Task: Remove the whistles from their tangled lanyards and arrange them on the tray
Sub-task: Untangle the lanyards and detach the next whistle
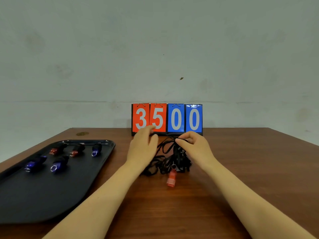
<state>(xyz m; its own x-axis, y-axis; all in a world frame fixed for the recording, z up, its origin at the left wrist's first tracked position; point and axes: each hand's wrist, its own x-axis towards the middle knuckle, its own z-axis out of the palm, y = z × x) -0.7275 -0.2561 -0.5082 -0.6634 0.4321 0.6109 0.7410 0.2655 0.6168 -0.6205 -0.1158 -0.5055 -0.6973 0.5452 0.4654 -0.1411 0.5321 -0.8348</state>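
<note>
Right hand point(193, 145) pinching a lanyard point(170, 156) loop; left hand point(144, 147) loose, grip unclear. Red whistle point(171, 178) attached below tangle, 5 on tray point(96, 171). Best: trace cord to ring, unclip gently.

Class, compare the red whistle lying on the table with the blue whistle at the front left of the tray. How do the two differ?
The red whistle lies on the bare wooden table; the blue whistle lies on the black tray. The red whistle's ring sits in the tangle of black lanyards; the blue whistle lies clear of any cord. They also differ in colour. Both carry a metal ring.
</note>
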